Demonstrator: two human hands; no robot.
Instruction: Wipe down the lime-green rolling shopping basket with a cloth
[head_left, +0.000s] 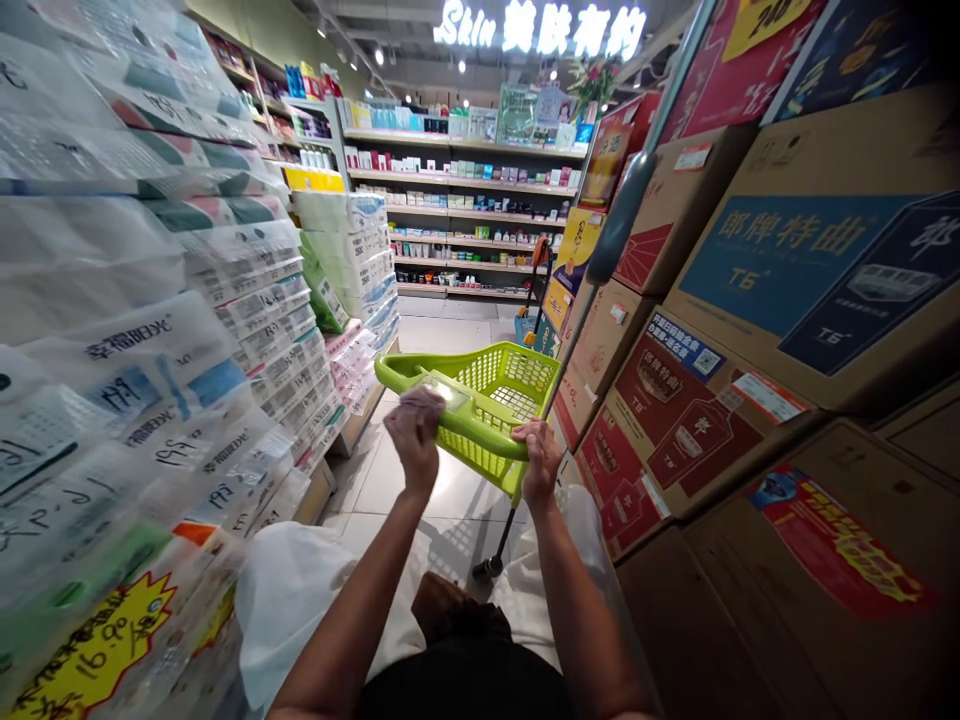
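Forearms (360, 590): nearest the camera, reaching up from the bottom edge to both hands.
Green basket (487, 440): between the two hands and just beyond them, tilted, lattice walls facing away; thick rim bar turned to the wearer, probably for easy reach.
Left hand (415, 440): fingers bent over a pale cloth (424, 393), grasping it against the rim; material a bit blurred.
Handle panel (459, 402): just right of the left fingers, pale, set into the rim.
Right hand (538, 450): grasping the rim's near right corner, seemingly to steady the basket against the left hand's push.
Grey pole (619, 215): slants up and right from beside the right hand; whether joined to the basket, unclear.
Black rod (510, 525): below and left of the right hand, wheel-like foot on the floor tiles (450, 500).
Paper packs (255, 300): stacked high left of the left hand, printed sides out, likely so prices read from the aisle.
Cartons (750, 250): piled right of the right hand, labels facing the aisle, presumably same reason.
Shelves (420, 213): well beyond both hands, small goods in rows.
Lit sign (540, 28): above the shelves.
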